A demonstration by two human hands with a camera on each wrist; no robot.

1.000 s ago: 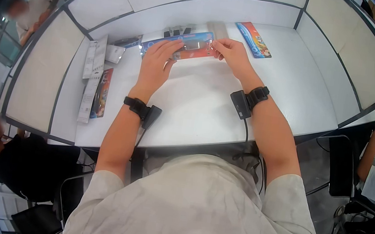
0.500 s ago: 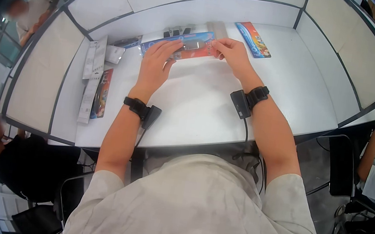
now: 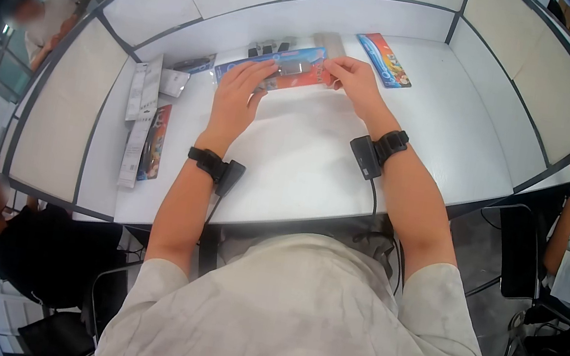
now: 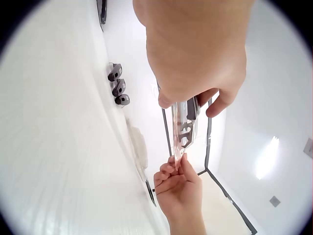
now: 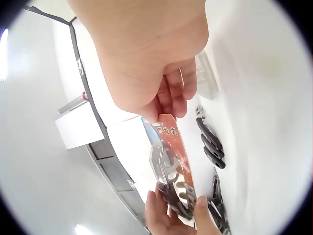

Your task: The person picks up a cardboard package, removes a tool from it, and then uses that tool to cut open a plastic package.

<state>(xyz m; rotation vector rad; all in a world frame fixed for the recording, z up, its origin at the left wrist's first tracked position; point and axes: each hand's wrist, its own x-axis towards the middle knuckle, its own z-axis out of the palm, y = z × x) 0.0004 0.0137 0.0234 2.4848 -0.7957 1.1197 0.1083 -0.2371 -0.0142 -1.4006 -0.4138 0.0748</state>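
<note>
Both hands hold a long blister pack [image 3: 293, 72] over the far part of the table, with a blue and red card and clear plastic. Inside it shows a metal tool [image 5: 171, 171] with notched cutouts and dark handles. My left hand [image 3: 237, 93] grips the pack's left end, its thumb on one face and its fingers on the other in the right wrist view. At the opposite end, my right hand [image 3: 358, 86] pinches the red card edge between thumb and fingers. The left wrist view shows the pack [image 4: 185, 129] nearly edge-on.
Another blue and red pack [image 3: 385, 60] lies at the back right. Several dark-handled tools [image 5: 212, 144] sit behind the held pack. White packages [image 3: 143, 94] and a red-edged pack [image 3: 155, 144] lie at the left. Low partition panels [image 3: 332, 12] enclose the table.
</note>
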